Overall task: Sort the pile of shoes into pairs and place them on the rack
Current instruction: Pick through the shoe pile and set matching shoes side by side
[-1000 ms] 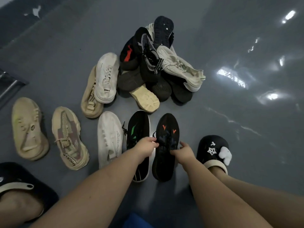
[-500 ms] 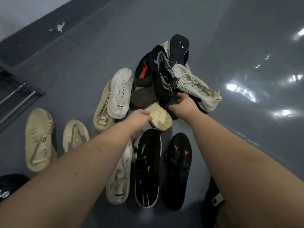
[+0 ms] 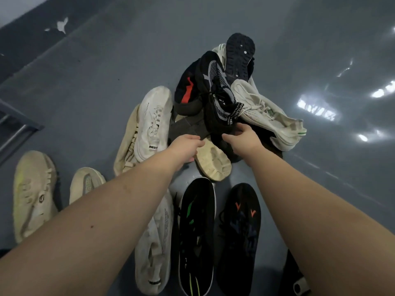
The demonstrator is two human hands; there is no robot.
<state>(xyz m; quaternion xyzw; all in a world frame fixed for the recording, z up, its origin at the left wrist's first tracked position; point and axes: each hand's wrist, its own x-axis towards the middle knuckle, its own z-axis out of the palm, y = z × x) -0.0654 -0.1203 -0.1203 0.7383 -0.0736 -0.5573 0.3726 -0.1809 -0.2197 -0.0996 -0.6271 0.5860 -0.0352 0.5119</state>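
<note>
Head cam looks down at a grey glossy floor (image 3: 299,189) with shoes all over it. The pile of shoes (image 3: 224,99) sits up the middle: a black knit sneaker (image 3: 215,86) on top, a dark shoe with its sole up (image 3: 240,54) behind it, a cream laced sneaker (image 3: 269,114) flopped off to the right, and a black shoe with a red stripe (image 3: 187,88) on the left side. A tan sole (image 3: 211,161) pokes out at the near edge of the heap, right between the two arms. Just left of the pile a white sneaker (image 3: 154,122) lies partly over a beige one (image 3: 126,146). Closer in there's a row: two beige shoes (image 3: 32,193) at far left, a white shoe (image 3: 156,242) half hidden under the left forearm, then a black shoe with green marks (image 3: 195,231) and a black shoe with orange marks (image 3: 239,231) side by side. Open floor runs wide to the right and behind the pile; a dark metal frame (image 3: 15,129) cuts in at the left edge. Both arms reach straight out. The left hand (image 3: 186,146) has fingers curled, at the tan sole, but I can't tell if it's really gripping. The right hand (image 3: 241,139) is loosely spread, fingertips against the dark shoes at the pile's base.
</note>
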